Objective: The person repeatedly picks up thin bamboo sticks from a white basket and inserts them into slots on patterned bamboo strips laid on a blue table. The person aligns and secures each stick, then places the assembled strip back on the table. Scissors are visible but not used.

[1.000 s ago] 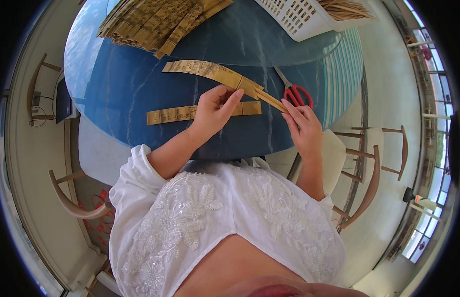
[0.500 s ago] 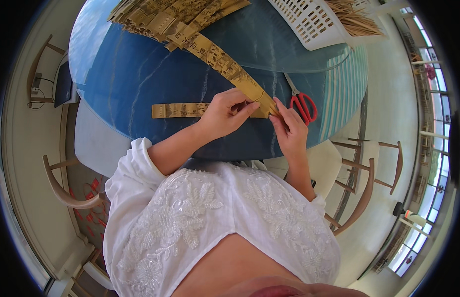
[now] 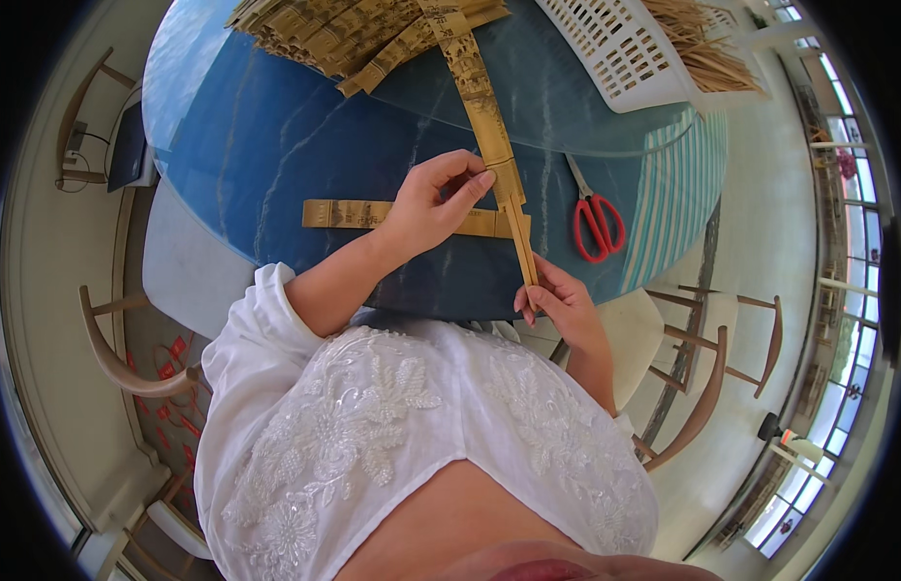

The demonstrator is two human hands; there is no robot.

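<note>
Between thumb and fingers, my left hand [image 3: 436, 201] pinches the lower end of a long, flat gold paper sleeve [image 3: 478, 92] with dark printing. From that end a narrow tan stick, like a chopstick [image 3: 523, 244], runs down toward me. My right hand [image 3: 559, 298] is closed on the stick's near end; whether it is one stick or a pair I cannot tell. Behind my left hand another printed gold sleeve [image 3: 346, 214] lies flat across the table, partly covered. Red-handled scissors [image 3: 598, 229] rest to the right of my hands, blades pointing away.
A heap of gold printed sleeves [image 3: 325, 39] lies on the far left of the round blue table [image 3: 305, 126]. At the far right stands a white perforated basket [image 3: 615, 53] beside thin wooden sticks [image 3: 698, 48]. A raised glass disc covers the table's far part. Wooden chairs [image 3: 702, 407] stand around.
My right hand has moved down toward me, away from the left, with the stick now showing between them. The held sleeve has swung from slanting left to nearly upright.
</note>
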